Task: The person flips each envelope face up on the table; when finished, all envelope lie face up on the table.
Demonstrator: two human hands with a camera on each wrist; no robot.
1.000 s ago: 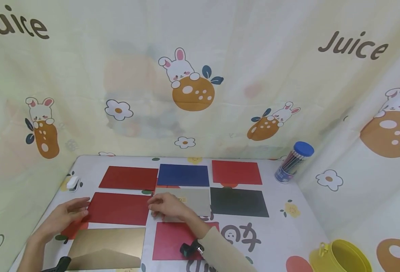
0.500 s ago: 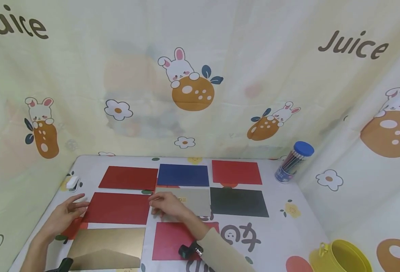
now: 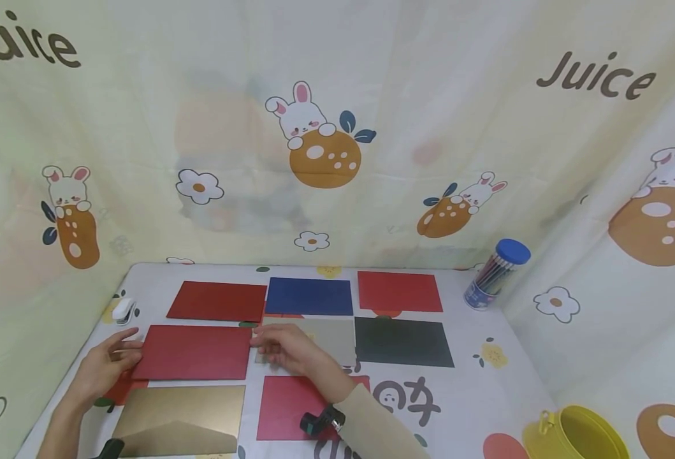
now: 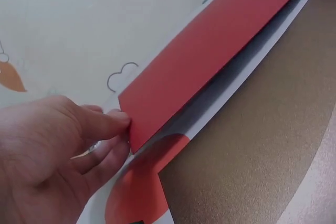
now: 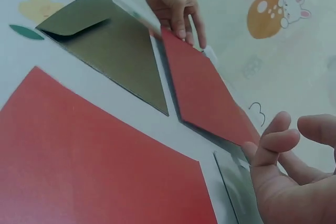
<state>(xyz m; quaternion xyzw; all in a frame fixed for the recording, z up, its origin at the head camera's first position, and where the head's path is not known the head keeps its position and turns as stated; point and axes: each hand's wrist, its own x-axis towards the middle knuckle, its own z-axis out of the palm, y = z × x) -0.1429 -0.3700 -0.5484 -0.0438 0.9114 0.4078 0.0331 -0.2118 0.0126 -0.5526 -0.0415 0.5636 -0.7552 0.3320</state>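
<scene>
A dark red envelope [image 3: 196,352] lies between my two hands, raised a little off the table; a shadowed gap shows beneath it in the left wrist view. My left hand [image 3: 99,366] pinches its left short edge, thumb on the near face and fingers behind. At the opposite edge, my right hand [image 3: 291,347] holds the envelope by its fingertips, some other fingers loosely curled. How those fingertips meet underneath is hidden. Below the right hand lies a pale grey envelope [image 3: 331,338], partly covered. A gold envelope [image 3: 182,417] with a visible flap lies just in front.
Other flat envelopes lie around: a red [image 3: 219,301], a blue [image 3: 308,296], a bright red [image 3: 400,291], a dark green [image 3: 404,342] and a pinkish red [image 3: 282,408]. A white stapler [image 3: 123,310], a blue-lidded pencil tub [image 3: 489,280] and a yellow bucket [image 3: 578,433] stand towards the edges.
The dark red envelope between my hands has shifted slightly left. My left hand has moved left with it, while the right hand stays at its right edge. Other things have not moved.
</scene>
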